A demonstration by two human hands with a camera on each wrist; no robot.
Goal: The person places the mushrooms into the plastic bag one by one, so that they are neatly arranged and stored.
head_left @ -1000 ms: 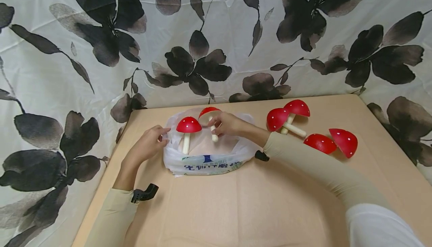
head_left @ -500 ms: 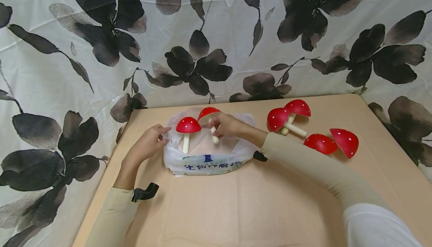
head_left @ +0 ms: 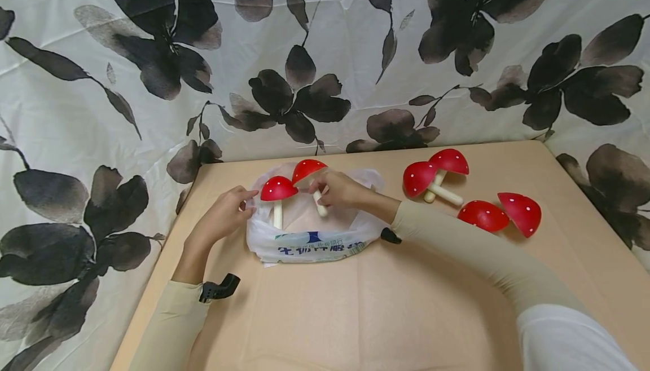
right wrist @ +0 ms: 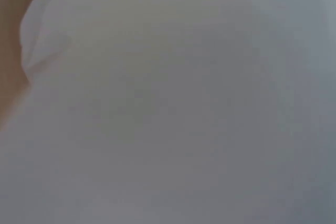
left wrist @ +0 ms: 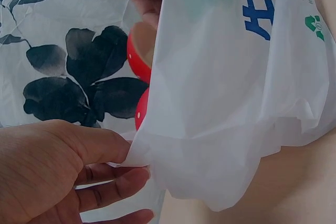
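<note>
A white plastic bag (head_left: 304, 254) with blue lettering stands with its mouth spread. My left hand (head_left: 223, 213) pinches the bag's left edge between thumb and fingers, as the left wrist view confirms. Inside the mouth, my right hand (head_left: 342, 188) holds a toy mushroom (head_left: 308, 169) by its cream stem; its red, white-dotted cap tilts left. Beside it another toy mushroom (head_left: 278, 189) stands nearly upright in the bag, its cap touching or very near the held one. White plastic (right wrist: 173, 108) fills most of the right wrist view, so the right fingers are hidden there.
Several more red-capped mushrooms (head_left: 482, 216) lie on the table (head_left: 355, 314) to the right, by the right forearm. A white cloth (head_left: 365, 49) with dark flowers hangs behind the table. Each wrist carries a black camera mount (head_left: 219, 289).
The held mushroom has shifted slightly left, its cap tilting further that way. The mushroom beside it has moved a little left too. My left hand stays at the bag's edge.
</note>
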